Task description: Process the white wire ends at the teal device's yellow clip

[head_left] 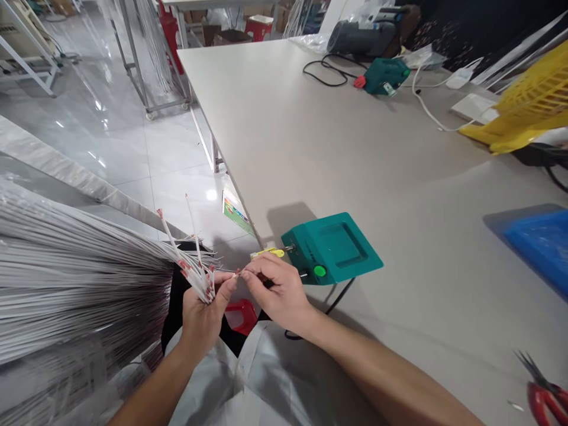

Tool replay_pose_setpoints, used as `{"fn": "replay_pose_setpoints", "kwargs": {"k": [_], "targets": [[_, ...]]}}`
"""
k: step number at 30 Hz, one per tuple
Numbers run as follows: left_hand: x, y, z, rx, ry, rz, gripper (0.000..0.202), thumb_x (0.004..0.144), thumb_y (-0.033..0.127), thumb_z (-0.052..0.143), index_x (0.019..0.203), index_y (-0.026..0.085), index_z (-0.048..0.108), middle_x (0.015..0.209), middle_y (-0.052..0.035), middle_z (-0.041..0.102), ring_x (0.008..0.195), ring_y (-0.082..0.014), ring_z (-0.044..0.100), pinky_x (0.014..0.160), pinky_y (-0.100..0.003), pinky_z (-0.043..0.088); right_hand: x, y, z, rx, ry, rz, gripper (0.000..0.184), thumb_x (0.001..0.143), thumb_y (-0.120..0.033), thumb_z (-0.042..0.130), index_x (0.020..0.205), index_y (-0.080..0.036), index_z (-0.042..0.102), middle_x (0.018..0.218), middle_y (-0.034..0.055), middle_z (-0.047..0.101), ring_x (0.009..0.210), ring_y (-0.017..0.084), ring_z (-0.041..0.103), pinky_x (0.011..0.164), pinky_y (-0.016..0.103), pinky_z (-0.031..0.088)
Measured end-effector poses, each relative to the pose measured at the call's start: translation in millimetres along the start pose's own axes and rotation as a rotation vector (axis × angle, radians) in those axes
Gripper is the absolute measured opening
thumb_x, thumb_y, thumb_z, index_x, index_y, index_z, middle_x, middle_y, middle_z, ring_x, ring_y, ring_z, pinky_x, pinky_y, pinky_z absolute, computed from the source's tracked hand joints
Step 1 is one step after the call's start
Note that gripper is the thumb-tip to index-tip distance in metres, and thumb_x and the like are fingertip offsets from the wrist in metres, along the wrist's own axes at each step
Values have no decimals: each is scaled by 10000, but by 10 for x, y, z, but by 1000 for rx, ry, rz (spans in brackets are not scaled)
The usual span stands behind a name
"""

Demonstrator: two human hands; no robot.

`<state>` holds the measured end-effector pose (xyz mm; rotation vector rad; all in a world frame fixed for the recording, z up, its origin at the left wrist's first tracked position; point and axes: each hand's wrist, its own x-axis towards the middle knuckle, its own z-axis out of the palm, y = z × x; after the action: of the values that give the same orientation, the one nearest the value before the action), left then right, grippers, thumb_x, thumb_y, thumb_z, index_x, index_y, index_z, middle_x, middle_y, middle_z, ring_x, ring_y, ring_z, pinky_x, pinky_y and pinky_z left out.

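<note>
My left hand is closed around a bundle of white cables with reddish ends. Its thumb and forefinger pinch one cable's end, pointing right. My right hand is closed in a pinch at that same end, fingertips almost touching the left thumb. The cable's tip is too small to make out clearly. Just beyond my right hand, a green device with a bright green button sits at the table edge. A yellow piece lies by its metal rod, partly behind my right fingers.
Many long white cables hang at the left. Red-handled scissors and a blue tray lie on the table at right. Farther back are another green device and a yellow plastic frame. Below is a red stool.
</note>
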<state>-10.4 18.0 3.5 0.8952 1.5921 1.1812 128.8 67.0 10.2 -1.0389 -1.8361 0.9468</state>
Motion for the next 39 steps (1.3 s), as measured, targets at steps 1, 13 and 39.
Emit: {"fn": "replay_pose_setpoints", "kwargs": {"k": [1,13,39], "targets": [[2,-4,-13,10,-6,-6,135,718,299,652,762,186,710,611,2,632,642,-154,583,613,-247,460,5,7,-12,-4,13,9,180,805,-154,514,631,-189,545,598,-1,519,590,124,475,564,258,397],[50,28,-143,44,-344,132,110,767,206,605,749,181,710,632,3,600,621,-125,508,596,-227,393,128,-53,-206,50,-382,-138,136,807,-135,546,768,-190,665,833,43,585,780,123,566,680,240,461],[-2,-220,-19,-391,-219,-134,126,740,266,662,780,147,673,522,38,530,432,-36,369,419,-178,280,-36,-41,89,514,-36,326,153,774,-312,620,720,-177,671,737,21,594,545,90,541,479,224,477]]}}
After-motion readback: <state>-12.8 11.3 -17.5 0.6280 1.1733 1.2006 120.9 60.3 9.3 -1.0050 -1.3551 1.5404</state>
